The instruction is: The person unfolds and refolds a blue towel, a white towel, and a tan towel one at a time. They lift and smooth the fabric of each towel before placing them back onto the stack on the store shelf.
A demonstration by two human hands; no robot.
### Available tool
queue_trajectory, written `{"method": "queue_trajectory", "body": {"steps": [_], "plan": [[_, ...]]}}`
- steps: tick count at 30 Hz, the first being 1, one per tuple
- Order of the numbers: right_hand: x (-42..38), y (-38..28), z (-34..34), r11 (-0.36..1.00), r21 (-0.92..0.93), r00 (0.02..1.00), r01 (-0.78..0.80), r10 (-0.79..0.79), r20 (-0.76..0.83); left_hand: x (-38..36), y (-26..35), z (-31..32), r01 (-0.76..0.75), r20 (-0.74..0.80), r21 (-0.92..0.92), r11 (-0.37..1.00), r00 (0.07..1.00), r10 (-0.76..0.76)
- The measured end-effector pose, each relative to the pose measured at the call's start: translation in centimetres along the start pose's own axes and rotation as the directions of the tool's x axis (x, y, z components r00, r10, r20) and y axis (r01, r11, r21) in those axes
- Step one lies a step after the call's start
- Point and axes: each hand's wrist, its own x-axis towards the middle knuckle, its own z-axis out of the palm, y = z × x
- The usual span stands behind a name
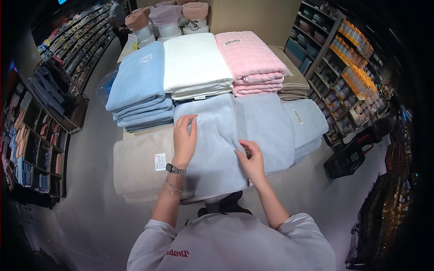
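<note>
A light blue-grey towel [210,153] lies half spread in front of me, its right part creased into a raised fold. My left hand [184,137] rests on its upper left part, fingers stretched over the cloth; a watch and bracelets are on that wrist. At the raised fold, my right hand [251,158] pinches the fabric between thumb and fingers. Another blue-grey folded towel [266,131] lies directly to the right. A beige folded towel [138,162] with a white label is beside my left forearm.
Behind are stacks of blue towels [138,81], white towels [194,63] and pink towels [248,56], with rolled blankets [165,20] farther back. Shelves [45,144] stand left and more shelves [325,58] right. A black basket [346,158] is at right; a person [118,20] stands far left.
</note>
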Motion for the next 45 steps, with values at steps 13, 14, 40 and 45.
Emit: {"method": "queue_trajectory", "body": {"steps": [13, 14, 40, 45], "plan": [[-2.5, -3.0, 1.6, 0.879, -0.280, 0.922, 0.386, -0.376, 0.091, 5.8, 5.9, 4.6, -0.417, 0.240, 0.437, 0.797, 0.908, 0.344], [-2.5, -2.7, 1.3, 0.918, -0.254, 0.953, 0.304, -0.296, 0.071, 6.0, 5.8, 4.3, -0.380, 0.248, 0.410, 0.829, 0.921, 0.299], [-6.4, 0.5, -2.8, 0.989, 0.025, 0.954, 0.143, -0.144, 0.262, 13.2, 4.6, -0.2, -0.450, 0.454, 0.511, 0.733, 0.865, 0.215], [-7.2, -0.3, -2.4, 0.997, 0.006, 0.963, -0.077, 0.073, 0.258, 15.4, 3.1, 2.9, -0.278, 0.406, 0.382, 0.882, 0.907, 0.110]]}}
